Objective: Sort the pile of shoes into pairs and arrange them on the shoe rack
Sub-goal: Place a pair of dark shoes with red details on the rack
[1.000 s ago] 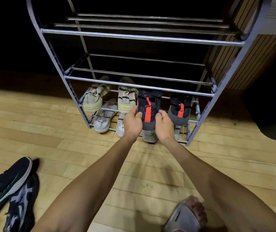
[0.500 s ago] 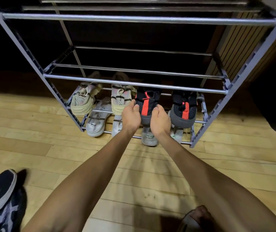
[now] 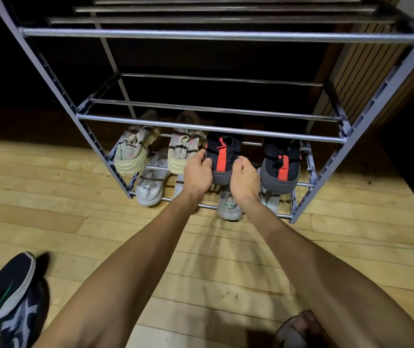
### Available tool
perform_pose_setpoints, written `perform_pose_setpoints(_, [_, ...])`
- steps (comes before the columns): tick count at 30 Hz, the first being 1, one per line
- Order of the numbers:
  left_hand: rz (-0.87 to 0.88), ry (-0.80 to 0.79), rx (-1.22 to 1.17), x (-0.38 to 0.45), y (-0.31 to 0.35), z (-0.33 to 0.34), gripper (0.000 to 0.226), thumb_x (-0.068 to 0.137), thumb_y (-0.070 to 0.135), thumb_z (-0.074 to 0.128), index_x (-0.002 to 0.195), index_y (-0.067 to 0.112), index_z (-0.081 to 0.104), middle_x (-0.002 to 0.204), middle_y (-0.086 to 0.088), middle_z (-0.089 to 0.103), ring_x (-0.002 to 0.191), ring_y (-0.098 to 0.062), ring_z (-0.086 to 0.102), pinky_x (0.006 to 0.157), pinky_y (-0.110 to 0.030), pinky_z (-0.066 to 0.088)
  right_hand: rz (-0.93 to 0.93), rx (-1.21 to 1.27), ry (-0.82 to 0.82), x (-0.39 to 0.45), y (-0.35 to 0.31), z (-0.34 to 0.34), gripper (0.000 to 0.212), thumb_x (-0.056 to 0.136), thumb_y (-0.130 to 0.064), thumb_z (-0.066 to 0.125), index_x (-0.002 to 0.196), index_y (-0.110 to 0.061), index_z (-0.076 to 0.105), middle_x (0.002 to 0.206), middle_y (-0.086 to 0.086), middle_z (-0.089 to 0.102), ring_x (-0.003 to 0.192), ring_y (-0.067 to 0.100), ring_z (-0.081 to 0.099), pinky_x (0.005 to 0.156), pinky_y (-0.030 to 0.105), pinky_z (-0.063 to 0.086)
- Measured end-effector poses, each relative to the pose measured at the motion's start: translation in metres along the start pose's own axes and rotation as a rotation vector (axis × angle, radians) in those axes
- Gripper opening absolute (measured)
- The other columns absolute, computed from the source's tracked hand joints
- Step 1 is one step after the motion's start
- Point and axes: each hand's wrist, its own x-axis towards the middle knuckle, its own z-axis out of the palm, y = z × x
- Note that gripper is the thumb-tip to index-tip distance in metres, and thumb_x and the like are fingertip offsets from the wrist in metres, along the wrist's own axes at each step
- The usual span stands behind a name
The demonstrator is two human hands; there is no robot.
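A grey metal shoe rack (image 3: 211,128) stands ahead on the wooden floor. On its second-lowest shelf sit two beige sneakers (image 3: 132,154) (image 3: 182,151) and two black shoes with red stripes (image 3: 222,156) (image 3: 279,169), heels toward me. My left hand (image 3: 197,174) and my right hand (image 3: 242,180) hold the heel of the left black shoe from either side, fingers curled around it. White sneakers (image 3: 150,184) (image 3: 228,204) lie on the bottom shelf. Two dark blue sneakers (image 3: 2,302) lie on the floor at the lower left.
The rack's two upper shelves (image 3: 221,35) hold nothing visible. A slatted wooden wall (image 3: 366,71) stands behind the rack at right. My foot in a sandal (image 3: 298,332) shows at the bottom edge. Bare floorboards (image 3: 213,272) lie between me and the rack.
Both hands stayed on the left black shoe's heel and pushed it a little deeper onto the shelf. My head tilted, so the rack shifted in view.
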Motion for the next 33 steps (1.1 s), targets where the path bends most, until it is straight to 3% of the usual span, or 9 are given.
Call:
perform_pose_setpoints(3, [-0.030,-0.004,-0.017,0.006,0.001,0.001,0.041,0.103,0.013,0.039,0.143,0.006,0.045,0.139,-0.011,0.055,0.128,-0.026,0.052,0.109,-0.044,0.041,-0.026,0.011,0.012,0.005,0.000,-0.001,0.033,0.106,-0.029,0.030,0.084,-0.011,0.047,0.069,-0.001,0.046,0.065,0.017,0.043,0.066,0.036,0.033])
perform_pose_setpoints(11, [0.020,-0.048,0.042,0.005,-0.003,0.002,0.030,0.101,0.012,0.041,0.128,0.012,0.056,0.113,0.000,0.064,0.101,-0.017,0.061,0.093,-0.035,0.051,0.003,-0.112,0.021,0.008,0.000,0.000,0.027,0.106,-0.028,0.031,0.087,-0.013,0.043,0.086,0.008,0.052,0.083,0.027,0.050,0.072,0.040,0.038])
perform_pose_setpoints(14, [0.037,-0.047,-0.006,0.001,-0.002,-0.006,0.033,0.100,0.011,0.044,0.131,0.011,0.055,0.112,0.004,0.066,0.096,-0.008,0.061,0.087,-0.024,0.050,0.019,-0.128,-0.050,0.008,-0.001,-0.005,0.015,0.105,-0.027,0.035,0.100,-0.019,0.047,0.111,0.010,0.049,0.100,0.027,0.051,0.085,0.037,0.039])
perform_pose_setpoints(17, [0.055,-0.002,-0.027,-0.010,-0.001,-0.023,0.034,0.098,0.014,0.047,0.131,0.012,0.059,0.110,0.002,0.069,0.092,-0.001,0.060,0.085,-0.021,0.050,0.046,-0.109,-0.143,-0.004,-0.009,-0.020,0.043,0.104,-0.028,0.037,0.146,-0.017,0.043,0.145,0.006,0.042,0.128,0.026,0.048,0.109,0.041,0.038])
perform_pose_setpoints(20, [0.083,0.028,-0.028,-0.027,0.000,-0.046,0.031,0.097,0.017,0.050,0.124,0.015,0.064,0.104,0.006,0.070,0.082,0.007,0.060,0.077,-0.014,0.049,0.015,-0.122,-0.171,-0.023,-0.021,-0.034,0.051,0.105,-0.028,0.037,0.154,-0.017,0.032,0.154,0.006,0.036,0.136,0.027,0.043,0.113,0.046,0.035])
perform_pose_setpoints(25, [0.077,0.052,-0.127,-0.070,0.014,-0.093,0.029,0.096,0.020,0.050,0.120,0.019,0.067,0.104,0.008,0.069,0.100,-0.009,0.063,0.094,-0.029,0.049,-0.139,-0.085,-0.215,-0.067,-0.055,-0.051,0.039,0.104,-0.024,0.037,0.139,-0.021,0.052,0.112,-0.007,0.060,0.089,0.013,0.058,0.081,0.034,0.047])
perform_pose_setpoints(27, [0.092,0.087,-0.183,-0.094,0.022,-0.113,0.027,0.095,0.025,0.051,0.115,0.024,0.068,0.114,0.005,0.069,0.111,-0.012,0.062,0.101,-0.035,0.048,-0.186,-0.040,-0.246,-0.085,-0.070,-0.054,0.036,0.104,-0.024,0.037,0.133,-0.023,0.059,0.110,-0.012,0.060,0.095,0.010,0.056,0.083,0.028,0.042])
perform_pose_setpoints(30, [0.113,0.169,-0.220,-0.132,0.031,-0.148,0.024,0.093,0.026,0.050,0.108,0.027,0.069,0.110,0.003,0.071,0.107,-0.015,0.064,0.098,-0.037,0.051,-0.218,0.009,-0.284,-0.113,-0.091,-0.053,0.035,0.105,-0.025,0.036,0.126,-0.024,0.064,0.096,-0.007,0.066,0.092,0.015,0.061,0.085,0.033,0.048])
perform_pose_setpoints(33, [0.087,0.257,-0.288,-0.166,0.037,-0.191,0.022,0.095,0.019,0.051,0.104,0.016,0.071,0.100,0.000,0.073,0.092,-0.014,0.067,0.085,-0.028,0.053,-0.233,0.061,-0.325,-0.143,-0.110,-0.046,0.032,0.103,-0.024,0.039,0.116,-0.022,0.068,0.083,-0.003,0.068,0.072,0.009,0.061,0.063,0.020,0.047])
